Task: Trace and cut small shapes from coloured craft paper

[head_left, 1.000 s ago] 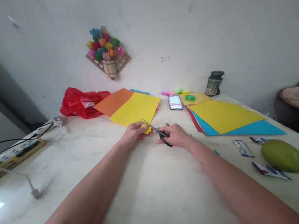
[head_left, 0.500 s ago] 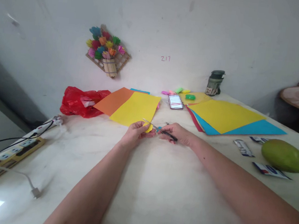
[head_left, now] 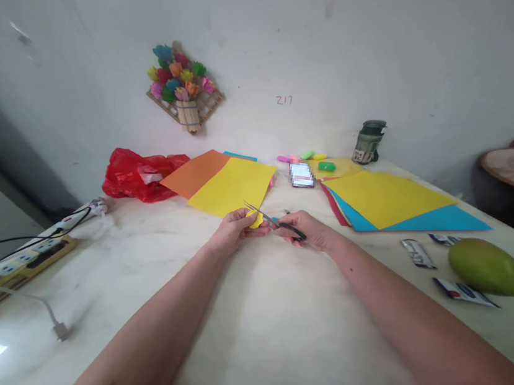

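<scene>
A pale wall (head_left: 330, 51) backs the white marbled bench (head_left: 259, 330), whose near edge just shows below both grips and whose right edge slants away beyond the right one. The broadest stretch of bench top runs from the grips back to that near edge. Beyond the right grip, a yellow sheet (head_left: 383, 195) partly covers a blue sheet (head_left: 445, 220). Well left of the left grip, a power strip (head_left: 26, 261) is cut off by the frame. The right grip (head_left: 302, 228) is closed around the scissors (head_left: 292, 229), its fingers hiding much of the black handles; the blades reach over the left grip (head_left: 233, 226), which pinches a yellow paper cutout (head_left: 256, 220) half hidden by thumb. Whether blade touches paper, I cannot tell. Between the grips, a blue scrap (head_left: 275, 220) is too small to make out.
</scene>
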{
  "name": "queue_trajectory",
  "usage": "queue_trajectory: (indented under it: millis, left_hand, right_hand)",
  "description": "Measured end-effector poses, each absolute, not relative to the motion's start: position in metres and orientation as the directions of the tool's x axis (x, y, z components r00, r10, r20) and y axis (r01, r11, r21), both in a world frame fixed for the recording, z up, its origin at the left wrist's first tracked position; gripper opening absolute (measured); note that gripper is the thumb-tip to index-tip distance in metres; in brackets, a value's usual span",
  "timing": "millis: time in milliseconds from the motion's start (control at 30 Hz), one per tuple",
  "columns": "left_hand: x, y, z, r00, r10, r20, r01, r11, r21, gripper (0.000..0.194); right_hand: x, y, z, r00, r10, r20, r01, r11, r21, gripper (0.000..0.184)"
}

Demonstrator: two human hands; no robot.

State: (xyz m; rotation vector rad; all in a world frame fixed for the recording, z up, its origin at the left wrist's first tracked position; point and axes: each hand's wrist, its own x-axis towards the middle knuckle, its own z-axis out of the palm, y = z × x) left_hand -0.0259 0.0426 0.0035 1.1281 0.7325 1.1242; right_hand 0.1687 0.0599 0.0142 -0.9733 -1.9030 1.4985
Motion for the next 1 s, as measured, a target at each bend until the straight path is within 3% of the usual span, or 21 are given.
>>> queue_trajectory:
  millis: [367,1000]
  left_hand:
    - [-0.0274,0.0434,0.0026,0.338,0.936,0.1,-0.31,0.01,0.951,0.02]
    - [-0.0271,0.0431,0.0029,0.385,0.919,0.084,-0.294,0.036,0.955,0.021]
  right_hand:
    - [0.1719,0.061,0.0149,-0.619,0.783,-0.06,0.216,0.096,-0.972,0.048]
    - [0.1708,0.0577,0.0189,-0.602,0.795,-0.081,0.282,0.116,-0.952,0.046]
